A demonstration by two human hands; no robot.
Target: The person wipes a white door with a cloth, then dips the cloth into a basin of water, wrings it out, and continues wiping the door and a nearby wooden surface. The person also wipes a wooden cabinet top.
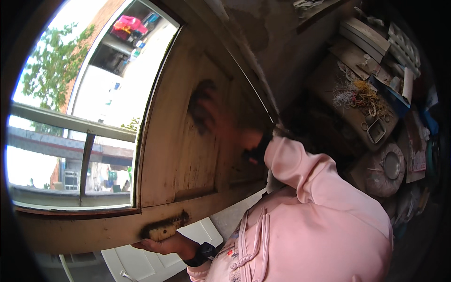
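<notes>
A yellowish wooden door (158,169) with recessed panels and a glazed window stands before me, stained and worn. My right hand (218,120), blurred, is at a recessed panel with a dark cloth or pad (201,100) under its fingers; the exact kind of pad cannot be made out. Low on the door, my left hand (158,245) holds the door's edge, just below a yellowed lock case (162,232) ringed with black grime. Some of the left fingers are hidden behind the edge. A dark watch (207,251) is on my left wrist.
Bright window glass (109,148) fills the door's other part. Behind the door, a white panelled surface (151,264) shows. On the right, a cluttered tabletop (327,81) bears tangled cords (363,95), scissors (364,125), a metal-rimmed tray (376,130) and boxes (366,38). A plastic-wrapped bundle (378,176) lies nearby.
</notes>
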